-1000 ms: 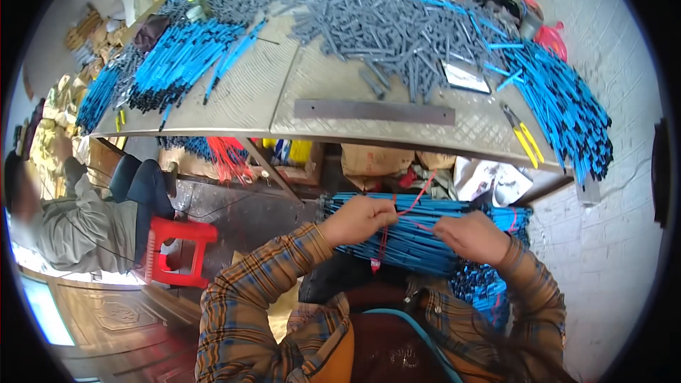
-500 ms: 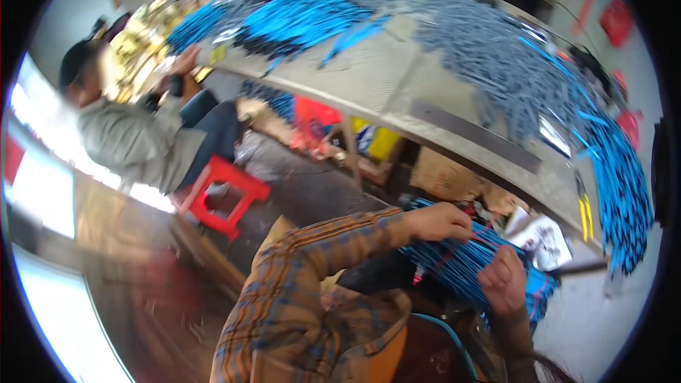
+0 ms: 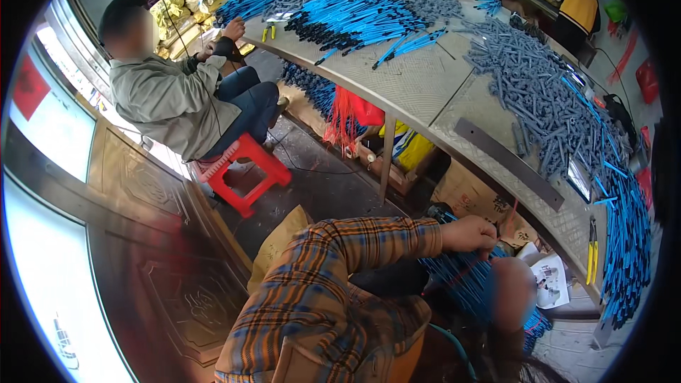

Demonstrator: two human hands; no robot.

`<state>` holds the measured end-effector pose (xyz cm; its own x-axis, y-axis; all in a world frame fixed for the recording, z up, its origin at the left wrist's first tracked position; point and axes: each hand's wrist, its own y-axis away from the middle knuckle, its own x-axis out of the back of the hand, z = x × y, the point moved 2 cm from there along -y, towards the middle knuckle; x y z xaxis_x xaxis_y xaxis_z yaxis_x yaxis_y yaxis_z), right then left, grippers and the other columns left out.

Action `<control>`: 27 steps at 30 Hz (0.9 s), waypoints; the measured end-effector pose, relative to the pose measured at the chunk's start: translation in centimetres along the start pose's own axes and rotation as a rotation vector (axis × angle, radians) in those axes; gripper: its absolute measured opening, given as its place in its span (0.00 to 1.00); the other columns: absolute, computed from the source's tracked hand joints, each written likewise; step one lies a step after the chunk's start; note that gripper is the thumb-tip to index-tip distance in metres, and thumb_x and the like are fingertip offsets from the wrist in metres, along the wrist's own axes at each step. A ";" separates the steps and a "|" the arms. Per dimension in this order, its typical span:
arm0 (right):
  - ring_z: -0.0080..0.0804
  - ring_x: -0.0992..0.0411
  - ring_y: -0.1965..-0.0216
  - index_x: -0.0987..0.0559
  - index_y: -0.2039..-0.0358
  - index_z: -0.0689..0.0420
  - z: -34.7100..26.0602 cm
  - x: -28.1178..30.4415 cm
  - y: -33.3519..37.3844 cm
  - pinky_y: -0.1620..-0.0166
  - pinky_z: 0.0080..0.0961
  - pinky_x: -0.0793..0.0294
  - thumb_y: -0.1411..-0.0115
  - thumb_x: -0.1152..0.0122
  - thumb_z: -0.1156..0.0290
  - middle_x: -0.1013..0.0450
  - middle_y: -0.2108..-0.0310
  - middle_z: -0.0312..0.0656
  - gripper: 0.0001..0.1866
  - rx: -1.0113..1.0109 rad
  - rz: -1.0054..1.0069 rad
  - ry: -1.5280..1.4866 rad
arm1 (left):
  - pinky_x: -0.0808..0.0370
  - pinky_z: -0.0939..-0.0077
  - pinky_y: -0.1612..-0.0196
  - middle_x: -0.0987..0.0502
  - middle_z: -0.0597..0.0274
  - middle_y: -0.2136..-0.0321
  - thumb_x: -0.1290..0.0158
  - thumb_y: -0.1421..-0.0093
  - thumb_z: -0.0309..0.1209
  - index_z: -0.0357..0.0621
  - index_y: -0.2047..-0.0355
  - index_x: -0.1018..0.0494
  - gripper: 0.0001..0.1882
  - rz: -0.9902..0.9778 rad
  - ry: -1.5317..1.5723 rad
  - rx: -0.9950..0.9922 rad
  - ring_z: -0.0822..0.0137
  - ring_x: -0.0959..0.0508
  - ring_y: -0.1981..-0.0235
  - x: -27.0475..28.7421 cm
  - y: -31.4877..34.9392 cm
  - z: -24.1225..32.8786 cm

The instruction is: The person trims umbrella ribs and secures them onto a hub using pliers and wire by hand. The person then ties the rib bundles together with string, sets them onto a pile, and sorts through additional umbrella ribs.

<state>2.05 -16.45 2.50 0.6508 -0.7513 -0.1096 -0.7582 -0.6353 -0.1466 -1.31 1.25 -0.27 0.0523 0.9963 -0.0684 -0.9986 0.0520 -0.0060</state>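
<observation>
Across my lap lies a bundle of thin blue rods with dark ends, below the table edge. My left hand, in a plaid sleeve, is closed in a pinch above the bundle. A thin red string shows beside its fingertips, and more red shows against the rods. My right hand is over the right part of the bundle; it is blurred, so its fingers cannot be made out.
The table holds piles of blue rods and grey tubes, a flat dark bar and yellow-handled pliers. A person sits left on a red stool. A white printed sheet lies near my right hand.
The view has shifted, so the scene sits differently in the picture. My hands stay over the bundle, the left one closed; a red string that ran between them shows less plainly now.
</observation>
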 end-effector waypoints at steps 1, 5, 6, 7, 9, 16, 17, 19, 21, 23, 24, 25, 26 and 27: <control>0.23 0.42 0.78 0.36 0.73 0.59 0.1 -0.6 -0.4 0.70 0.18 0.40 0.38 0.58 0.70 0.36 0.78 0.39 0.08 0.013 -0.077 -0.054 | 0.30 0.80 0.70 0.24 0.63 0.79 0.53 0.44 0.32 0.37 0.75 0.29 0.10 0.000 -0.001 -0.003 0.75 0.26 0.76 -0.1 -0.2 -0.2; 0.22 0.44 0.78 0.36 0.74 0.58 0.2 -2.2 -1.0 0.71 0.18 0.41 0.38 0.59 0.70 0.40 0.79 0.36 0.08 -0.022 -0.199 -0.230 | 0.30 0.80 0.73 0.25 0.63 0.80 0.53 0.44 0.33 0.38 0.76 0.30 0.10 0.056 0.080 0.033 0.75 0.26 0.78 -0.5 -1.5 -0.8; 0.21 0.45 0.79 0.36 0.74 0.58 0.4 -2.4 -1.0 0.72 0.18 0.42 0.38 0.59 0.70 0.41 0.80 0.35 0.08 -0.088 -0.167 -0.297 | 0.30 0.78 0.74 0.25 0.61 0.81 0.53 0.45 0.32 0.38 0.76 0.30 0.10 0.038 0.114 0.074 0.72 0.25 0.79 -0.6 -1.8 -0.9; 0.20 0.46 0.80 0.36 0.74 0.57 0.6 -2.5 -0.8 0.73 0.18 0.43 0.38 0.59 0.69 0.42 0.81 0.34 0.08 -0.154 -0.133 -0.362 | 0.29 0.75 0.75 0.25 0.59 0.82 0.53 0.46 0.31 0.38 0.76 0.30 0.09 0.020 0.149 0.116 0.69 0.25 0.79 -0.8 -2.2 -1.1; 0.20 0.47 0.80 0.37 0.74 0.57 1.1 -2.9 -0.5 0.74 0.18 0.44 0.38 0.59 0.69 0.44 0.82 0.33 0.09 -0.196 -0.145 -0.390 | 0.29 0.73 0.76 0.25 0.57 0.82 0.53 0.47 0.30 0.38 0.77 0.30 0.08 0.008 0.183 0.160 0.66 0.24 0.80 -1.4 -3.3 -1.5; 0.17 0.52 0.83 0.37 0.75 0.56 1.3 -3.6 0.5 0.78 0.17 0.49 0.38 0.59 0.70 0.47 0.84 0.30 0.09 -0.296 -0.116 -0.482 | 0.28 0.61 0.74 0.25 0.50 0.79 0.53 0.50 0.29 0.42 0.70 0.29 0.08 -0.066 -1.230 -0.289 0.52 0.24 0.76 -2.8 -6.5 0.3; 0.17 0.51 0.83 0.37 0.75 0.56 1.8 -3.6 1.0 0.78 0.17 0.48 0.38 0.58 0.70 0.47 0.84 0.30 0.09 -0.341 -0.118 -0.487 | 0.28 0.61 0.74 0.25 0.50 0.79 0.53 0.50 0.29 0.42 0.70 0.29 0.08 -0.072 -1.229 -0.286 0.52 0.24 0.76 -2.6 -6.9 0.2; 0.17 0.51 0.83 0.37 0.76 0.56 2.8 -3.5 2.1 0.78 0.16 0.48 0.39 0.57 0.70 0.47 0.84 0.30 0.09 -0.430 -0.124 -0.501 | 0.27 0.61 0.73 0.25 0.51 0.78 0.54 0.49 0.29 0.42 0.65 0.30 0.11 -0.150 -1.340 -0.259 0.52 0.24 0.76 -2.2 -8.3 -0.8; 0.17 0.51 0.83 0.37 0.76 0.56 3.7 -3.1 3.3 0.77 0.16 0.48 0.39 0.56 0.70 0.47 0.84 0.30 0.08 -0.454 -0.131 -0.511 | 0.27 0.61 0.73 0.25 0.51 0.78 0.54 0.48 0.29 0.43 0.62 0.30 0.12 -0.204 -1.391 -0.239 0.53 0.24 0.76 -2.0 -9.2 -1.7; 0.18 0.50 0.83 0.37 0.76 0.56 4.6 -2.7 4.2 0.77 0.16 0.47 0.40 0.55 0.70 0.46 0.84 0.30 0.08 -0.497 -0.152 -0.522 | 0.27 0.61 0.72 0.25 0.53 0.78 0.54 0.48 0.30 0.43 0.59 0.32 0.14 -0.227 -1.434 -0.241 0.53 0.24 0.76 -2.1 -9.8 -2.5; 0.18 0.50 0.83 0.37 0.76 0.56 5.1 -2.6 4.3 0.77 0.16 0.47 0.40 0.55 0.70 0.46 0.84 0.30 0.08 -0.506 -0.142 -0.532 | 0.27 0.62 0.72 0.25 0.53 0.77 0.54 0.48 0.30 0.43 0.58 0.32 0.15 -0.239 -1.454 -0.241 0.53 0.24 0.75 -2.1 -10.2 -3.1; 0.17 0.50 0.82 0.36 0.76 0.56 5.7 -2.3 4.4 0.77 0.16 0.47 0.40 0.55 0.69 0.46 0.84 0.30 0.08 -0.501 -0.156 -0.498 | 0.27 0.62 0.72 0.25 0.53 0.77 0.54 0.48 0.30 0.43 0.58 0.32 0.15 -0.254 -1.449 -0.232 0.53 0.24 0.75 -1.9 -10.9 -4.1; 0.17 0.49 0.82 0.36 0.76 0.56 6.3 -2.2 4.6 0.77 0.16 0.47 0.41 0.55 0.69 0.45 0.84 0.30 0.08 -0.501 -0.169 -0.464 | 0.27 0.62 0.72 0.25 0.53 0.77 0.55 0.47 0.31 0.44 0.58 0.32 0.15 -0.266 -1.449 -0.285 0.53 0.24 0.74 -1.6 -11.7 -5.6; 0.17 0.49 0.82 0.35 0.76 0.56 7.0 -2.0 4.8 0.77 0.16 0.46 0.41 0.55 0.69 0.44 0.84 0.30 0.08 -0.501 -0.183 -0.430 | 0.27 0.62 0.71 0.25 0.54 0.76 0.55 0.47 0.31 0.44 0.58 0.32 0.15 -0.276 -1.448 -0.337 0.53 0.24 0.73 -1.3 -12.5 -7.3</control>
<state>-2.59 -16.73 -4.86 0.6499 -0.5517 -0.5227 -0.4938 -0.8294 0.2615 11.09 -1.19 -7.36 -0.0156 0.1747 0.9845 -0.9003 0.4259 -0.0899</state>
